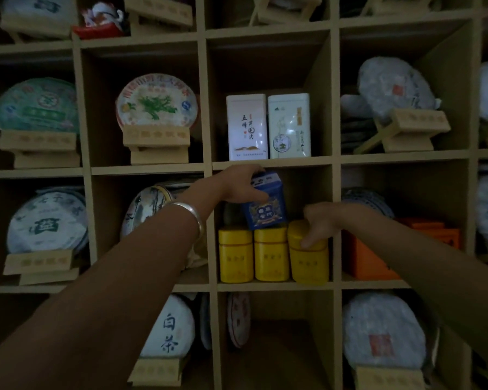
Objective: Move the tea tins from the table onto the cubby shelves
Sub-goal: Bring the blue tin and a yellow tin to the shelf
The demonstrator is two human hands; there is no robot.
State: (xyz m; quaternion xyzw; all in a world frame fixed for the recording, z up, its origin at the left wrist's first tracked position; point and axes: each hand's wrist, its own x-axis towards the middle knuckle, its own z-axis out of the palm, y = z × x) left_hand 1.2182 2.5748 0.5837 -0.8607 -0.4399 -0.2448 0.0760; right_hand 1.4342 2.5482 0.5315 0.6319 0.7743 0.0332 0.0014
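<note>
The left hand (237,184) grips a blue tea tin (266,202) from its top left, fingers curled round its upper edge; the tin is tilted inside the middle cubby (273,285), its base over the middle yellow tin (271,256). The right hand (320,222) rests curled fingers on the lid of the rightmost yellow tin (310,261), holding it. Two white tins (268,126) stand in the cubby above.

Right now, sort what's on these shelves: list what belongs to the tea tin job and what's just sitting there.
Part of the job:
blue tin, held tilted by the left hand
three yellow tins; right hand touches the rightmost
two white tins in the cubby above

Just there:
wrapped tea cakes on wooden stands
orange box
</note>
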